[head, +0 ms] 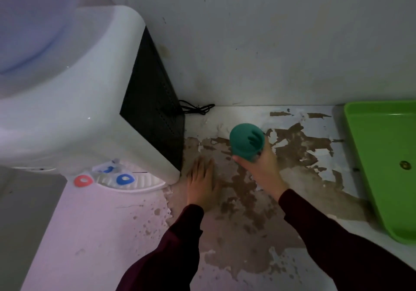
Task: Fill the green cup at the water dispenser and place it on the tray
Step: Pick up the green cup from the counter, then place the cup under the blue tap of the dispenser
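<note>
The green cup (246, 141) is in the middle of the view, held above the worn counter with its mouth tipped toward me. My right hand (262, 167) is wrapped around its lower side. My left hand (201, 181) lies flat on the counter, fingers apart, just right of the water dispenser (90, 110). The dispenser is white with a dark side panel; its red tap (83, 181) and blue tap (125, 179) stick out at its lower front over a white drip tray (146, 181). The bright green tray (382, 155) sits at the right edge of the counter.
A black cable (198, 108) lies coiled behind the dispenser against the white wall. The counter surface (247, 223) has peeling paint with brown patches. A small round object (404, 165) rests inside the green tray. The counter's left edge drops away below the taps.
</note>
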Available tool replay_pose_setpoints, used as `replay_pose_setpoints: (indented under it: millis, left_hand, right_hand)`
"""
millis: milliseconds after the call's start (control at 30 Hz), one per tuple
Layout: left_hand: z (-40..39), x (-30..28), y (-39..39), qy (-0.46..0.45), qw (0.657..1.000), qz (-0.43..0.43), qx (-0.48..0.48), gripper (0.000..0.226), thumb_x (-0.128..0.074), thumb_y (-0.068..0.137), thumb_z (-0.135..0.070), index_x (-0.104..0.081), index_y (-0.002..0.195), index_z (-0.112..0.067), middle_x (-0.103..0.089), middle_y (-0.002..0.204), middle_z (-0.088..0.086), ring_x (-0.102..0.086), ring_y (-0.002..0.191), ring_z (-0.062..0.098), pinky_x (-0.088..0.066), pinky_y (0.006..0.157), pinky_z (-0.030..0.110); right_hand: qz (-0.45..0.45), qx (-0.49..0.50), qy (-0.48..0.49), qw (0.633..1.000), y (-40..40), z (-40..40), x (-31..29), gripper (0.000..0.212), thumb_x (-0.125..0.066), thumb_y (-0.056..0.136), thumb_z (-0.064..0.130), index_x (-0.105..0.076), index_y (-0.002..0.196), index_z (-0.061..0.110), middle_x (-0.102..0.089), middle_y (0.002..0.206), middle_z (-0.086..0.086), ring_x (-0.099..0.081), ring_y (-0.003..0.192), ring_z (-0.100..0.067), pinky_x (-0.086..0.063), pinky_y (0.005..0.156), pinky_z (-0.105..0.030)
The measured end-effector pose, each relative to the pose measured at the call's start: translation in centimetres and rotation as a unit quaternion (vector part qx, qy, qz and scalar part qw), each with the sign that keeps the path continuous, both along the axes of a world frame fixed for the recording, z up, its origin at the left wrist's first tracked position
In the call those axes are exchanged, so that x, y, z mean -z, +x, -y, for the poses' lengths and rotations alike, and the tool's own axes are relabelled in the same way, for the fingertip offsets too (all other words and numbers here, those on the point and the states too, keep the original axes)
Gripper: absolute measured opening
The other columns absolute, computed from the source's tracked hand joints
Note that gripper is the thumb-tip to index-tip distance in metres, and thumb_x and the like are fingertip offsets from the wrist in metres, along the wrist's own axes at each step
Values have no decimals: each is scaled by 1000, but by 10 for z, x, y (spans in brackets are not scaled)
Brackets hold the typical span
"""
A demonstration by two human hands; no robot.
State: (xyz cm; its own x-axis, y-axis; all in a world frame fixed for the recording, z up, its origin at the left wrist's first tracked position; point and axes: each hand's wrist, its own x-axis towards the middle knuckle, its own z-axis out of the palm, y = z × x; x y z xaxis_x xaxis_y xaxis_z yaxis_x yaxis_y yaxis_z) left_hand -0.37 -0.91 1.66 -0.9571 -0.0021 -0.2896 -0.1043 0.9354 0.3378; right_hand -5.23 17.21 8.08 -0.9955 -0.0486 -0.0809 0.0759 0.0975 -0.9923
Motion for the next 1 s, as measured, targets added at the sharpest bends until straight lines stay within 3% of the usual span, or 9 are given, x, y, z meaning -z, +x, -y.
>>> replay_pose_setpoints:
  millis: [133, 233, 333, 400, 467, 567, 700, 867, 1000]
  left_hand:
    - [17, -36, 2, 237, 968, 7, -81, 46, -35, 101, -36, -38, 144, -19, -35, 155, 4, -32, 142, 14, -23, 119, 31]
    - [37, -71, 33, 399, 909, -36, -114, 37, -38, 96, -52, -51, 127, -36, -51, 136, -13, -45, 120, -8, -32, 98, 2]
    - [61, -88, 74, 476, 875, -49, -75, 54, -45, 87, -66, -55, 126, -31, -60, 127, -22, -54, 119, -3, -41, 96, 8]
    - [81, -88, 99, 478, 874, -34, -82, 69, -59, 77, -68, -47, 134, -31, -59, 130, -18, -54, 120, 0, -46, 98, 17]
    - [100, -84, 117, 456, 883, -49, -100, 76, -74, 73, -55, -41, 137, -31, -56, 130, -20, -54, 116, -5, -46, 93, 10]
    - [129, -77, 134, 434, 882, -86, -160, 71, -81, 73, -27, -43, 133, -26, -58, 124, -13, -57, 111, 1, -48, 84, 7]
    - [163, -71, 134, 437, 869, -78, -220, 65, -82, 72, -25, -49, 128, -21, -63, 119, -1, -62, 103, 10, -56, 70, 15]
    - [179, -76, 104, 412, 884, -66, -213, 69, -81, 73, -26, -45, 132, -15, -62, 120, 6, -61, 98, 13, -53, 62, 13]
    - [187, -85, 80, 417, 881, -108, -197, 73, -82, 71, -24, -45, 133, -16, -61, 116, -1, -59, 99, 10, -52, 64, 8]
  right_hand:
    - [-3, 1, 9, 1000, 46, 20, -11, 70, -84, 65, 32, -43, 120, 45, -52, 114, 26, -49, 100, 23, -40, 75, 5]
    - [13, -4, -5, 1000, 80, 49, -12, 71, -84, 64, 32, -46, 124, 33, -58, 113, 20, -54, 100, 17, -44, 74, 0]
    - [41, -13, -61, 997, 111, 89, -11, 62, -84, 66, 25, -52, 118, 34, -67, 105, 17, -62, 96, 4, -51, 70, -9]
    - [39, -35, -91, 994, 132, 122, -7, 57, -83, 70, 22, -53, 115, 40, -69, 107, 16, -65, 98, -4, -55, 71, -17]
    - [57, -65, -99, 991, 146, 149, -6, 59, -82, 70, 27, -51, 114, 52, -66, 111, 16, -65, 103, -9, -57, 75, -25]
    - [66, -129, -61, 988, 160, 180, -3, 59, -74, 77, 26, -45, 114, 63, -63, 110, 27, -63, 103, -4, -55, 72, -19]
    - [84, -169, -7, 982, 160, 200, 5, 62, -69, 84, 26, -36, 113, 69, -56, 115, 20, -59, 105, -3, -55, 75, -17]
    - [77, -136, 14, 988, 139, 221, -2, 59, -76, 78, 22, -41, 120, 46, -57, 116, 9, -58, 100, -1, -54, 70, -12]
    - [37, -90, 20, 995, 115, 237, -15, 66, -73, 80, 9, -38, 135, 19, -57, 124, -3, -57, 112, -15, -54, 86, -27]
